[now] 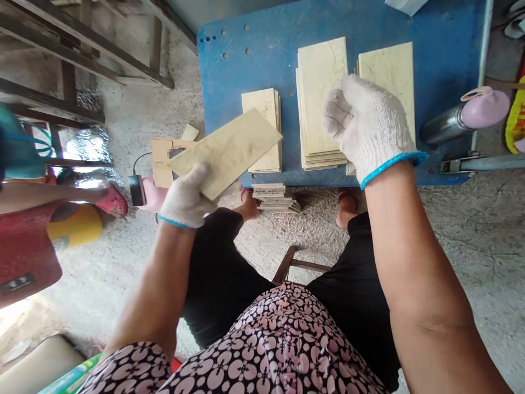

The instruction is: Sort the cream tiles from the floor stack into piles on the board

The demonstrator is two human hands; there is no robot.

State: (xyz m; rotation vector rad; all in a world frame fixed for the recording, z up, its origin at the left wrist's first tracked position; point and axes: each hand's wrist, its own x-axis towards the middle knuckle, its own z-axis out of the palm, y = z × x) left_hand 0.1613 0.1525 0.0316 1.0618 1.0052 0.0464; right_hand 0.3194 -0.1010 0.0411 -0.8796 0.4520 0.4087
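In the head view, my left hand [188,198], in a white knitted glove, grips a thin pale rectangular board [229,150] near its lower left end. The board is tilted in the air, partly in front of a small stack of narrow boards [262,104] on the blue table. My right hand [361,117], gloved with a blue cuff, is curled closed above the table. Behind it lie a tall stack of wide boards [322,93] and another stack of boards [389,68]. Anything inside the curled right fingers is hidden.
The blue table [229,71] carries a steel flask with a pink lid [484,109] at its right edge. More boards [276,198] are piled on the floor between my feet. Wooden frames [90,44] and a person's foot in a pink shoe [112,201] are at left.
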